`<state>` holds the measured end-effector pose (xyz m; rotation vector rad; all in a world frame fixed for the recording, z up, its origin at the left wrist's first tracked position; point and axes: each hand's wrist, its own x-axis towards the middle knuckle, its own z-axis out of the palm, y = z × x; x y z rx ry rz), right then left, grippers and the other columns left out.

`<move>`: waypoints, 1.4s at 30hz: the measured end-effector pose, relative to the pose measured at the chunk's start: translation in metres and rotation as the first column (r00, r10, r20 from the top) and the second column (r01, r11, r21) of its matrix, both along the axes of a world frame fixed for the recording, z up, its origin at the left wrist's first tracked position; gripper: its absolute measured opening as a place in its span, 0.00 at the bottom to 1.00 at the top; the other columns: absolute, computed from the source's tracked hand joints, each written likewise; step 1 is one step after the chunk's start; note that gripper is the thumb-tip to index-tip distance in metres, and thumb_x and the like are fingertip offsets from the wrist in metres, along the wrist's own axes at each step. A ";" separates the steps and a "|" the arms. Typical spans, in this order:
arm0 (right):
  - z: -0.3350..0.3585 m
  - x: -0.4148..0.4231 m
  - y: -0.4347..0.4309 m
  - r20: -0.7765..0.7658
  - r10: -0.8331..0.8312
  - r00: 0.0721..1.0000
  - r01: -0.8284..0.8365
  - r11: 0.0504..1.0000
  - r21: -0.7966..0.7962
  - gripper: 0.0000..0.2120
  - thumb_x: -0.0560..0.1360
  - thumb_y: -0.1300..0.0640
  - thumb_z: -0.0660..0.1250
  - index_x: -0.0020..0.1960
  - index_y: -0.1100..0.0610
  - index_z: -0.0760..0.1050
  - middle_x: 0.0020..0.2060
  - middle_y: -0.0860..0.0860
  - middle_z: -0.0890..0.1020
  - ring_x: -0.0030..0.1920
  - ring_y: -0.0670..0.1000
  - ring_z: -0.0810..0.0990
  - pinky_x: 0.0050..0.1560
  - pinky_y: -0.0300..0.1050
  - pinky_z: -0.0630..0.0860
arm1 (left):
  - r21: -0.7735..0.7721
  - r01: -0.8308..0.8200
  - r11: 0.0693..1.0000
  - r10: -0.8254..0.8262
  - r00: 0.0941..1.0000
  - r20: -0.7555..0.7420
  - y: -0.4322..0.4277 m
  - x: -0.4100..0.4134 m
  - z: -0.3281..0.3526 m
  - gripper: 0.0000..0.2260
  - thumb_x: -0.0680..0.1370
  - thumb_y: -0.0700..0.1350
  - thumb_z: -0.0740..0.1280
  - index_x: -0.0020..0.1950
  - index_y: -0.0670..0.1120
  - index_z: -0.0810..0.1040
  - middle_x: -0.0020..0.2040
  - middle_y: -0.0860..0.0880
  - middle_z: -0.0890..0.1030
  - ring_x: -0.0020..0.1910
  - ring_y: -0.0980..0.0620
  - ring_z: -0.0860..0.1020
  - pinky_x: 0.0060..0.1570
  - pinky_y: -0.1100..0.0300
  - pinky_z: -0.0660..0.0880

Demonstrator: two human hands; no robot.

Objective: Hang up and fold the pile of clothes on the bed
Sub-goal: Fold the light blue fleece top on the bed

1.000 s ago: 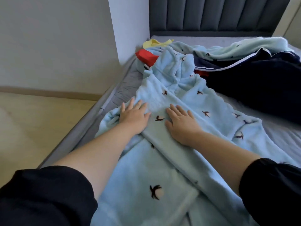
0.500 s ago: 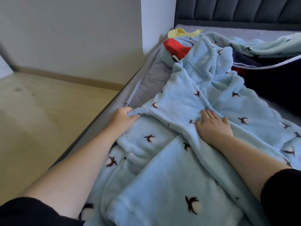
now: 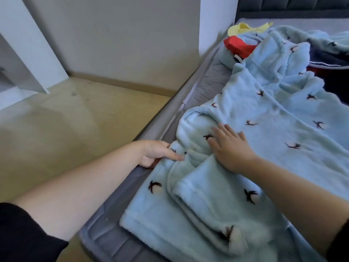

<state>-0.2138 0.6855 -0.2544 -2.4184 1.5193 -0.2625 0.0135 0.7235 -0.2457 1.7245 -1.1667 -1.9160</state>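
Blue robe [image 3: 268, 129], right hand [image 3: 229, 150] flat, left hand [image 3: 156, 153] gripping edge

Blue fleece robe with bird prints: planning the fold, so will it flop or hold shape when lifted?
Probably floppy: the blue fleece robe bunches in soft rolls beside the right hand. Likely bulky: its folded edges look rounded, not creased. Fuzzy pile probably resists sliding.

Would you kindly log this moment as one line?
phase: folding | left hand: holds blue fleece garment edge | right hand: flat on garment
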 end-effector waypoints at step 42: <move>-0.016 -0.194 -0.080 -0.151 -0.485 0.862 0.470 0.874 -0.125 0.27 0.80 0.43 0.44 0.76 0.53 0.53 0.76 0.50 0.55 0.76 0.51 0.49 0.74 0.55 0.47 | -0.383 0.666 0.640 0.121 0.405 0.906 -0.163 -0.212 -0.015 0.25 0.82 0.60 0.44 0.78 0.55 0.47 0.79 0.52 0.44 0.77 0.48 0.42 0.73 0.42 0.45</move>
